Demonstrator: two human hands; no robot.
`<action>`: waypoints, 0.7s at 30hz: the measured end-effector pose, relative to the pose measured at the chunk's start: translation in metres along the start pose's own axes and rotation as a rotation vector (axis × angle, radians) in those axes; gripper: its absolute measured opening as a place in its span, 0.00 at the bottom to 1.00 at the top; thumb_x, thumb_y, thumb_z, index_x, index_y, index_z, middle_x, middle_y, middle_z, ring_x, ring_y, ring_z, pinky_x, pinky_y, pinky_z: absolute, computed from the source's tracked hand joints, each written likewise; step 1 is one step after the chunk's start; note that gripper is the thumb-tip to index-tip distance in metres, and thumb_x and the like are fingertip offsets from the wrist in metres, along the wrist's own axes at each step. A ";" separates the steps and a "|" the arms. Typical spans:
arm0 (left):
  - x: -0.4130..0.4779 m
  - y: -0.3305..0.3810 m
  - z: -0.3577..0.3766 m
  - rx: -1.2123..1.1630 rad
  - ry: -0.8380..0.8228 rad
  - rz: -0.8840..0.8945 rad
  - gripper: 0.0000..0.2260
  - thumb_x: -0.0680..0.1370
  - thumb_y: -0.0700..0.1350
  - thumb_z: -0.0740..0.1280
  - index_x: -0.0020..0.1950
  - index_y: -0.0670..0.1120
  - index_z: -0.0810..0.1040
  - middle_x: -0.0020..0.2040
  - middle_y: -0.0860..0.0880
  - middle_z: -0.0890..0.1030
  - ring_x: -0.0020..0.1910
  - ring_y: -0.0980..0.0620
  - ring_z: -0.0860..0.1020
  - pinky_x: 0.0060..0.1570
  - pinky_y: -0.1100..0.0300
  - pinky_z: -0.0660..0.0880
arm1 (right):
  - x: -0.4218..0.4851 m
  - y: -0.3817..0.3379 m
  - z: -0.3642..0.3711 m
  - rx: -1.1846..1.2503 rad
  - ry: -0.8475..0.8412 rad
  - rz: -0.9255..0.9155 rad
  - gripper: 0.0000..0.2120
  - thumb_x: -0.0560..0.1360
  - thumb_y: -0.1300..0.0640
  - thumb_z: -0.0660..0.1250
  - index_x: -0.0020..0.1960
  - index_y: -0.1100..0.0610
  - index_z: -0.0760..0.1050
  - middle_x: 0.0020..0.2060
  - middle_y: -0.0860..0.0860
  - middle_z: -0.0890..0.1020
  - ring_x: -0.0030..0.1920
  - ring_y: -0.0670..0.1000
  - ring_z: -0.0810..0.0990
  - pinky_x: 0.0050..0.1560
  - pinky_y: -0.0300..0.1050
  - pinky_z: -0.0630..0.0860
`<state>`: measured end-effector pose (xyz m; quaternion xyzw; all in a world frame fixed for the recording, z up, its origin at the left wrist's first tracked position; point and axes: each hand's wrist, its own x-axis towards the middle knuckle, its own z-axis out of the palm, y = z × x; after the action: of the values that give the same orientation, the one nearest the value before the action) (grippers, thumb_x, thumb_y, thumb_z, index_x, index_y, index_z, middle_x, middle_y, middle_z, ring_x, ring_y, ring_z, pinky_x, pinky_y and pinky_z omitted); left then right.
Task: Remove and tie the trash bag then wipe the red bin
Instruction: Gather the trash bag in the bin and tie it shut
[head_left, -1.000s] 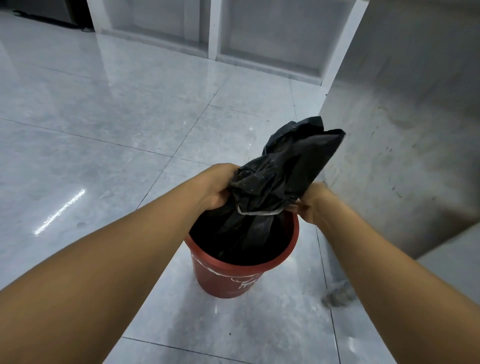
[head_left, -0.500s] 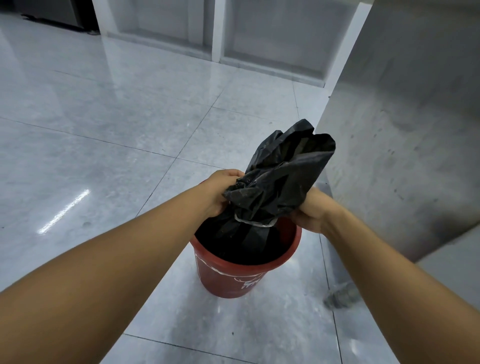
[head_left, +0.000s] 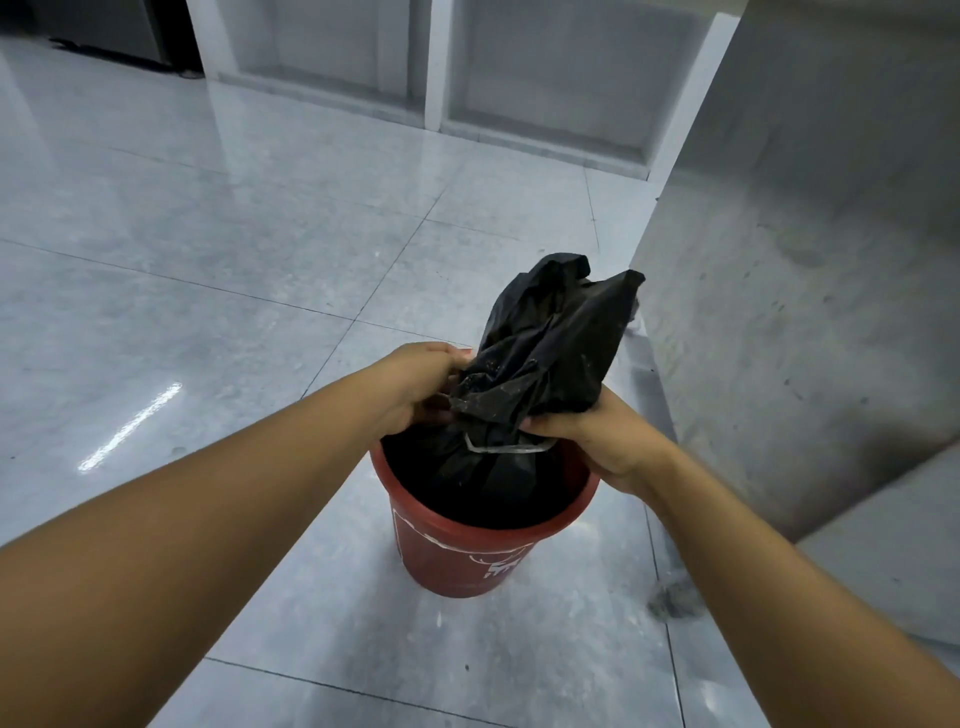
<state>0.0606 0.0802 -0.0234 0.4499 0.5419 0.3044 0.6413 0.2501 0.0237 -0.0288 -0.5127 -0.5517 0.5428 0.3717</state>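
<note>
The fingers (head_left: 543, 423) of the right hand (head_left: 597, 441) are curled together and clamped on the gathered neck of the black trash bag (head_left: 550, 343), pinching the plastic just above the right side of the red bin (head_left: 452, 556). The fingers (head_left: 457, 356) of the left hand (head_left: 418, 389) are bent round the opposite side of the same neck, above the bin's left rim. Their tips are partly hidden behind the crumpled plastic, so how tightly they close cannot be told.

Just below both grips a thin pale band (head_left: 506, 448) circles the bunched neck, above the bin's mouth. Above the hands the loose top of the bag stands up in a crumpled plume that leans away from the bin toward the far right. It is flecked with pale dust. The lower body of the bag sits inside the bin and fills its mouth with dark plastic.

The bin stands upright on the glossy grey tiled floor (head_left: 234, 260), with white markings on its near side. Both bare forearms reach in over it from the near edge. To the bin's right rises a rough grey concrete wall (head_left: 805, 260), and a clump of grey dust (head_left: 672, 603) lies at the wall's foot, near the bin's base. Far beyond the bin, white-framed panels (head_left: 434, 62) line the edge of the floor.
</note>
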 end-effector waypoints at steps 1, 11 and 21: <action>0.001 -0.002 -0.007 0.026 0.028 0.004 0.06 0.77 0.42 0.65 0.40 0.48 0.75 0.38 0.47 0.79 0.35 0.49 0.77 0.38 0.58 0.75 | 0.000 -0.001 0.000 0.005 0.014 0.008 0.23 0.64 0.62 0.77 0.59 0.56 0.78 0.55 0.55 0.84 0.57 0.58 0.81 0.63 0.58 0.74; 0.000 -0.023 -0.011 -0.053 0.148 0.133 0.08 0.73 0.32 0.67 0.41 0.44 0.72 0.26 0.47 0.78 0.22 0.53 0.76 0.28 0.60 0.78 | 0.002 -0.005 0.003 0.027 0.116 0.037 0.22 0.67 0.66 0.75 0.60 0.58 0.76 0.55 0.56 0.83 0.57 0.59 0.81 0.63 0.58 0.75; -0.016 -0.013 -0.009 -0.085 -0.363 0.122 0.21 0.69 0.27 0.54 0.46 0.43 0.84 0.45 0.44 0.83 0.48 0.47 0.79 0.46 0.62 0.79 | 0.004 -0.004 0.001 0.031 0.172 -0.007 0.17 0.65 0.66 0.75 0.52 0.53 0.80 0.49 0.53 0.86 0.52 0.56 0.83 0.60 0.57 0.77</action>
<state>0.0465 0.0631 -0.0284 0.5020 0.3756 0.2793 0.7272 0.2476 0.0273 -0.0260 -0.5495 -0.5112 0.5039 0.4276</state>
